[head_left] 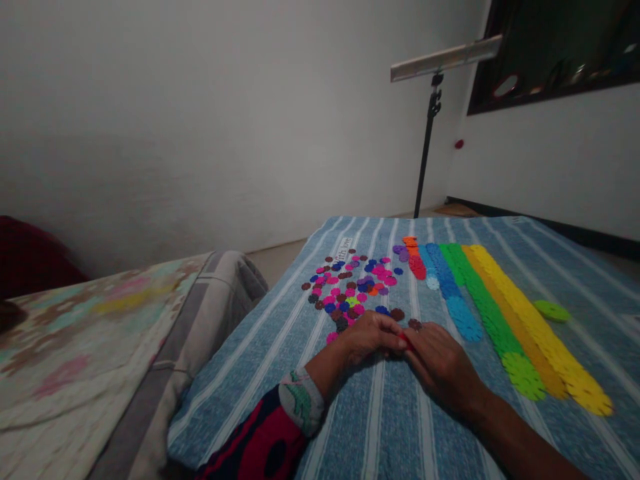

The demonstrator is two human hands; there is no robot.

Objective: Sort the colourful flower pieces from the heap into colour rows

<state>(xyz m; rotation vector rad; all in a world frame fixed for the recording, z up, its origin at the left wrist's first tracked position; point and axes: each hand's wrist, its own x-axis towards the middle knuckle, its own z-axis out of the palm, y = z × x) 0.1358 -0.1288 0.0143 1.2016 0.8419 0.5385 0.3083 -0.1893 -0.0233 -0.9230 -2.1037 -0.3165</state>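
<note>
My left hand and my right hand meet over the striped cloth, fingertips pinched together. Between them shows a bit of a small red notched disc; the fingers cover most of it. Just beyond my left hand lies a loose scatter of pink, brown, blue and purple discs. A brown disc sits close to the fingers of my right hand. To the right, overlapping discs form long rows: a short orange-red row, a blue row, a green row and a yellow row.
Blue-and-white striped cloth covers the work surface. A lime green disc lies right of the yellow row. On the left is a floral cloth. Behind stands a black pole carrying a long bar, near the wall.
</note>
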